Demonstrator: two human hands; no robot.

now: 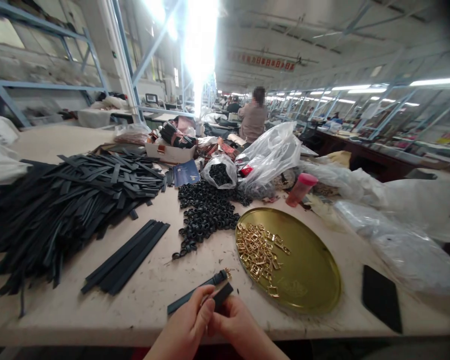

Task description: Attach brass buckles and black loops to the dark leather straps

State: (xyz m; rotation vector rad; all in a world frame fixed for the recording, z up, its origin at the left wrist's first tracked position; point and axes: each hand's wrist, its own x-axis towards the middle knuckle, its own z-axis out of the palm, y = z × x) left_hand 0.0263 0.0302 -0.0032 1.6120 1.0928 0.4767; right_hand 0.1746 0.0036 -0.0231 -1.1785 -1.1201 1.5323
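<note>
My left hand (185,327) and my right hand (238,325) meet at the near table edge, both pinched on a dark leather strap (195,292). A small gold buckle (227,273) sits at the strap's far end, close to the rim of a round gold tray (315,270). Several loose gold buckles (257,252) lie heaped on the tray's left side. Just beyond the strap is a pile of small black loops (206,212).
A big heap of black straps (60,200) fills the left, with a neat stack of straps (127,255) beside it. Clear plastic bags (270,155), a pink-capped bottle (301,189) and a black phone (381,297) lie right. A person (253,117) stands far back.
</note>
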